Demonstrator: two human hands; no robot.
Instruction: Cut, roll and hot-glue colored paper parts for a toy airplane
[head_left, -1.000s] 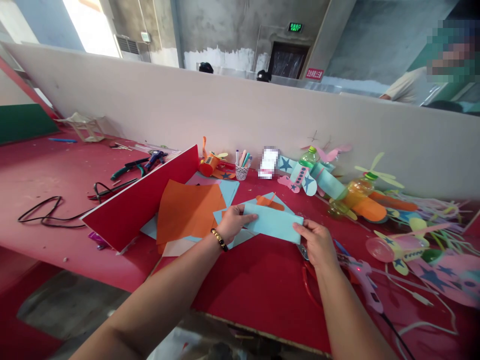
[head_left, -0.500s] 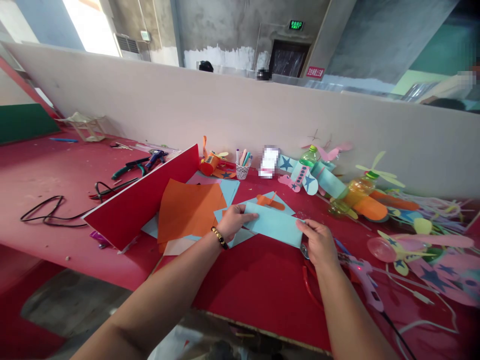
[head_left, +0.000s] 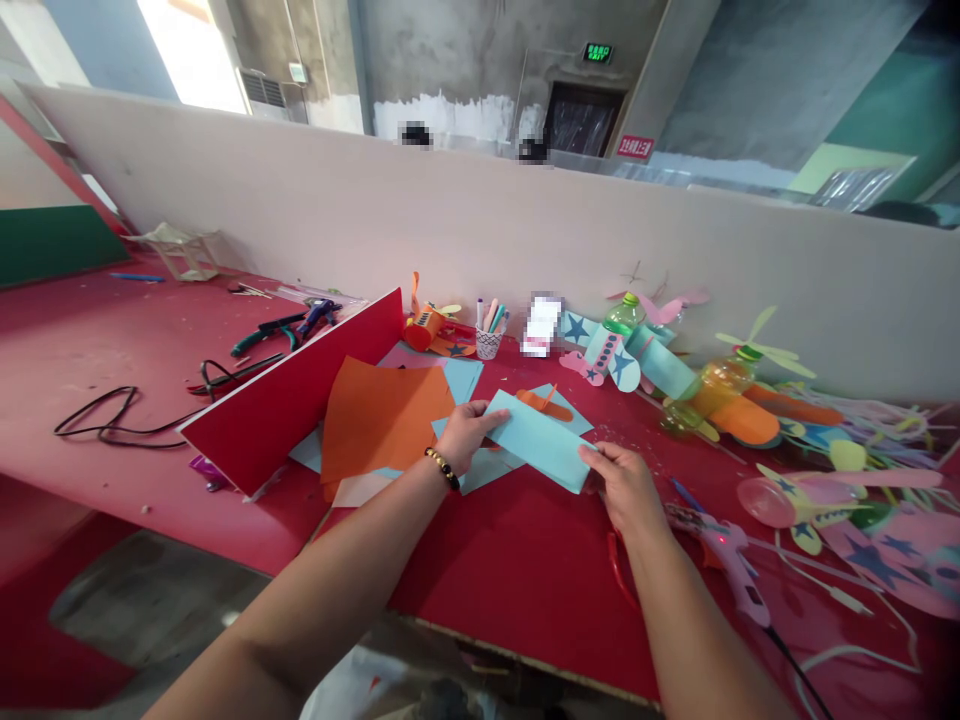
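A folded light blue sheet of paper (head_left: 538, 440) is held up between my two hands, tilted down toward the right. My left hand (head_left: 466, 436) pinches its left end, thumb on top. At the opposite end, my right hand (head_left: 624, 482) grips the lower right corner between thumb and fingers. Behind the folded paper lie orange paper cutouts (head_left: 546, 404) on more blue paper. Partly hidden under my right hand, scissors with red handles (head_left: 622, 570) rest on the table. A pink glue gun (head_left: 731, 565) with a red light lies right of that hand.
Orange paper sheets (head_left: 386, 415) are piled left of my hands, against a red divider board (head_left: 300, 395). A pen cup (head_left: 489, 343) and a phone (head_left: 541, 325) stand at the back. Bottle-and-paper planes (head_left: 724, 390) crowd the right side. Pliers (head_left: 266, 335) and a black cord (head_left: 97, 430) lie beyond the divider.
The right end of the blue paper has swung slightly down and left with my right hand, so the sheet slopes more. Both hands keep their hold. The view has shifted slightly.
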